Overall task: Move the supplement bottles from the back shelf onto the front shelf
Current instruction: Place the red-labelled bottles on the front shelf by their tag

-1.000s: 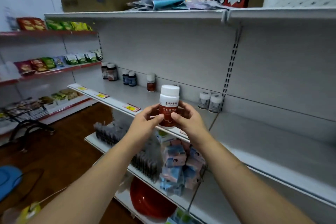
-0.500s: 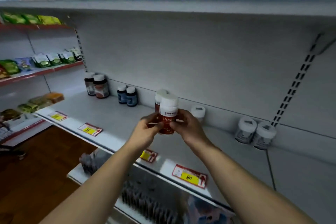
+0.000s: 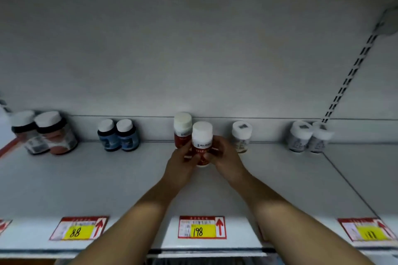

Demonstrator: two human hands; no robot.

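Clasping red bottle between left hand and right hand, seemingly resting on shelf, just before matching bottle.

A bottle sat between the left hand and right hand, over the middle of the shelf. Just behind it, to the left, a second bottle stood against the back wall. Farther left along the wall stood a pair, then another pair at the far left. To the right stood a single bottle, and beyond it two more. Along the near edge lay three tags: left, middle, right.
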